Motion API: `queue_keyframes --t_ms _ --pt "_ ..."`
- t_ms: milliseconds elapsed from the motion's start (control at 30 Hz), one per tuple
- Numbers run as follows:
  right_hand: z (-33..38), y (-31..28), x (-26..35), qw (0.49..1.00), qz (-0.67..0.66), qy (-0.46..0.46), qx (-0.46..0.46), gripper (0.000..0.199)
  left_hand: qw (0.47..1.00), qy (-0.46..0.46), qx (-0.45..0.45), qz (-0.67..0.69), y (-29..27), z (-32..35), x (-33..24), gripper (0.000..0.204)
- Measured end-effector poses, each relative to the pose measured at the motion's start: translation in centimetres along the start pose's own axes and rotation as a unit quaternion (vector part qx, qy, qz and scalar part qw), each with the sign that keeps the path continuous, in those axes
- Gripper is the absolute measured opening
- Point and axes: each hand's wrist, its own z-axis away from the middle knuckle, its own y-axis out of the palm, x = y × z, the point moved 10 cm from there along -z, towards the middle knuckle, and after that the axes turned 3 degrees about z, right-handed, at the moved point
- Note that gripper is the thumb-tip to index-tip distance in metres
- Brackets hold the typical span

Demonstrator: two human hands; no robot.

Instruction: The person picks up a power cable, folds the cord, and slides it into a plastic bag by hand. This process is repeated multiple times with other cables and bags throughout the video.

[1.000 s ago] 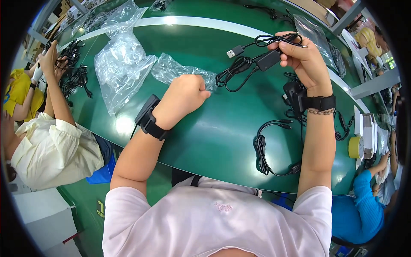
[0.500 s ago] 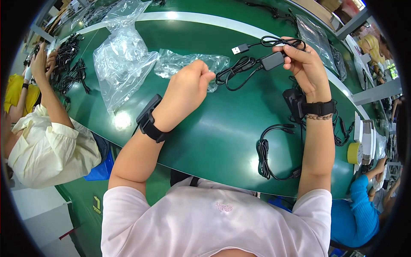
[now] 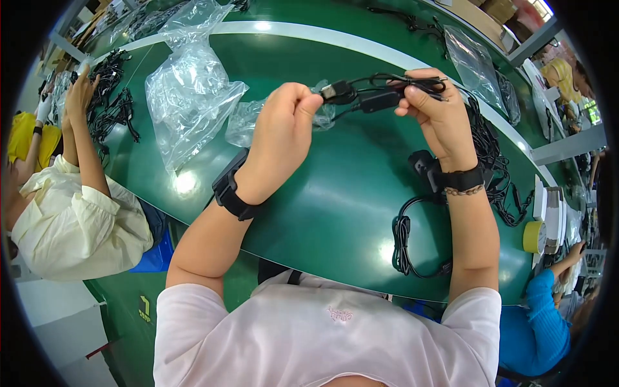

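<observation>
My left hand [image 3: 284,132] pinches the plug end of a black cable [image 3: 371,93] held above the green table [image 3: 335,193]. My right hand [image 3: 432,113] grips the coiled part of the same cable with its small black box. Both wrists carry black bands. Behind my left hand lies a small clear plastic bag [image 3: 248,122], partly hidden by the hand.
A large crumpled clear bag [image 3: 190,100] lies at the left. Another black cable coil [image 3: 412,238] and a black cable heap [image 3: 493,168] lie at the right, with a yellow tape roll [image 3: 534,237]. A person in cream [image 3: 71,213] works at the left, a person in blue [image 3: 541,316] at the right.
My left hand rose off the small bag and took the cable's plug end. Both hands came up closer to the camera with the cable between them.
</observation>
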Motion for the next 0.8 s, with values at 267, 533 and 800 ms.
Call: queue_keyframes --t_ms 267,533,800 --pt "0.3 1.2 0.3 0.999 0.047 -0.005 -0.019 0.02 0.948 -0.189 0.046 0.251 1.7 0.6 3.4 0.017" --pt "0.6 1.8 -1.4 0.997 -0.006 0.077 0.031 0.019 0.991 -0.084 0.004 0.105 -0.3 -0.6 1.3 0.016" --pt "0.9 2.8 0.6 0.995 0.027 -0.024 0.09 0.017 0.995 -0.026 0.06 0.071 0.8 0.0 -1.1 0.015"
